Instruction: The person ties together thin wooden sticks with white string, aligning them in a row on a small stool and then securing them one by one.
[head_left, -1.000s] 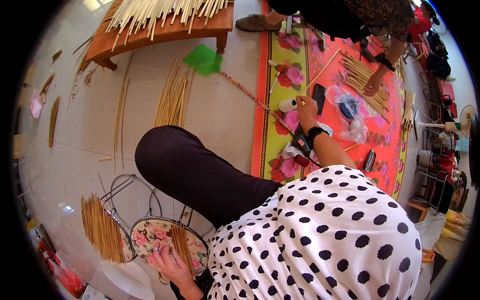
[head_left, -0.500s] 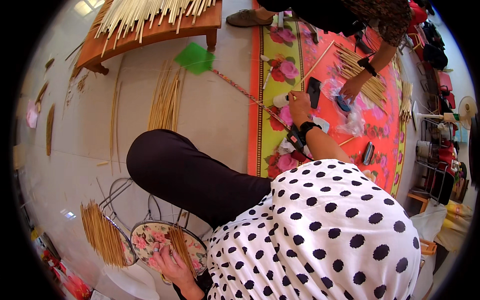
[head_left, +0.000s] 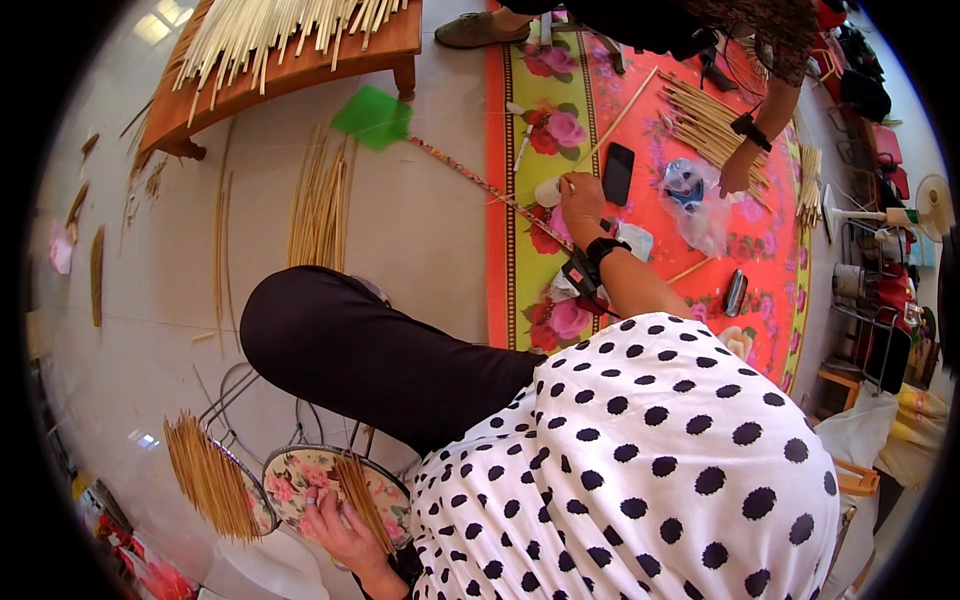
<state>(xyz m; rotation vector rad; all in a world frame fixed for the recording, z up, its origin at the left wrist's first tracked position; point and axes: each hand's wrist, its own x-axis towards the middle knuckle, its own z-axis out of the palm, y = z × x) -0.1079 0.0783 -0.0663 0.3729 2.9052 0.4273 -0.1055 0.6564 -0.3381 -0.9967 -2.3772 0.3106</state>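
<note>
My right hand point(head_left: 583, 205), a dark band on its wrist, is closed beside a small white cylindrical container point(head_left: 548, 192) on the flowered cloth point(head_left: 530, 90). Its fingertips are at the container's side; what lies in them is hidden. One thin stick point(head_left: 625, 108) slants down to this hand, and I cannot tell whether it is gripped. My left hand point(head_left: 340, 525) rests on a flower-patterned round stool seat point(head_left: 290, 470), fingers apart, beside a small bundle of thin brown sticks point(head_left: 362, 495). A larger bundle point(head_left: 208, 480) lies on the neighbouring seat.
A co-worker's hand point(head_left: 738, 170) hovers by a clear plastic bag point(head_left: 705, 220) with something blue inside. Near my right hand lie a black phone point(head_left: 619, 175) and a green fly swatter point(head_left: 375, 118). A wooden table point(head_left: 290, 85) bears many pale sticks; another bundle point(head_left: 318, 210) lies on the floor.
The co-worker's hand has drawn back to the right from the blue thing in the bag. My right hand has shifted slightly left toward the white container. My left hand stays put.
</note>
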